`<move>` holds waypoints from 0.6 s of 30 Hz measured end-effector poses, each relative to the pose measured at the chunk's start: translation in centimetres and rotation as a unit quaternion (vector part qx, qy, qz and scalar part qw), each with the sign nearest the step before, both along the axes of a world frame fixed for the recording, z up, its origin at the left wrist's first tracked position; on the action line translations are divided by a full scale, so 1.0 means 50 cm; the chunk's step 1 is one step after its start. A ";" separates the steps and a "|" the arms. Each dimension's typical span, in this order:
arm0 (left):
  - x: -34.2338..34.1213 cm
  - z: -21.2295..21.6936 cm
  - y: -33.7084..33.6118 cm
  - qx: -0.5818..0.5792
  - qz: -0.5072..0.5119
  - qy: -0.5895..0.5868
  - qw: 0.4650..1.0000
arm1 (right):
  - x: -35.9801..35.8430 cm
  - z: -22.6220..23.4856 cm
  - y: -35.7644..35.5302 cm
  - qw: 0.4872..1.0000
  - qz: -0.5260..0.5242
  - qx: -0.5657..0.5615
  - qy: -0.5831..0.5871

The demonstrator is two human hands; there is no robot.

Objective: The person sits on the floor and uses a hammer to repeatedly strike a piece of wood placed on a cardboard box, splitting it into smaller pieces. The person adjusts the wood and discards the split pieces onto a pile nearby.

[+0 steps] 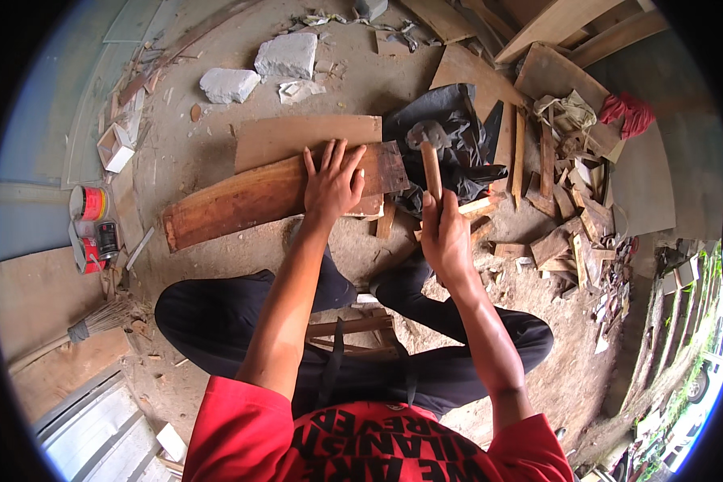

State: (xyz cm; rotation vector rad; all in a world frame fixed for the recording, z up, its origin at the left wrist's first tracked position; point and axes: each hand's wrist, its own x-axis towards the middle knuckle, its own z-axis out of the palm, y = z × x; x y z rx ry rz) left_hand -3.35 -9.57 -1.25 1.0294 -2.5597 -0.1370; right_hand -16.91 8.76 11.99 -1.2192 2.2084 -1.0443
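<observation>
A long reddish-brown wooden plank (241, 202) lies slantwise in front of me, partly over a flat brown board (257, 138). My left hand (333, 183) rests flat on the plank with its fingers spread. In my right hand (447, 239) is a hammer (432, 167), gripped by its wooden handle. The grey metal head points away from me, just right of the plank's darker right end and above a crumpled black plastic sheet (450, 108). Whether the hammer touches anything beneath it I cannot tell.
Wood offcuts (562, 245) are heaped at right, near a red cloth (628, 112). Two whitish blocks (285, 56) lie at the far side. At left are round tins (89, 203) and a broom (96, 321). A small wooden stool (353, 328) is between my legs.
</observation>
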 end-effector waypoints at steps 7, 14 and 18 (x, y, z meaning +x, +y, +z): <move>-0.010 0.005 0.000 -0.002 -0.008 0.019 1.000 | -0.007 -0.125 0.060 0.997 0.006 0.036 0.065; -0.006 -0.003 -0.002 0.002 -0.006 0.013 1.000 | 0.028 -0.126 0.044 0.999 -0.030 0.026 -0.009; -0.006 0.005 0.003 -0.008 -0.004 -0.010 1.000 | 0.048 -0.171 0.060 0.994 -0.082 -0.065 -0.015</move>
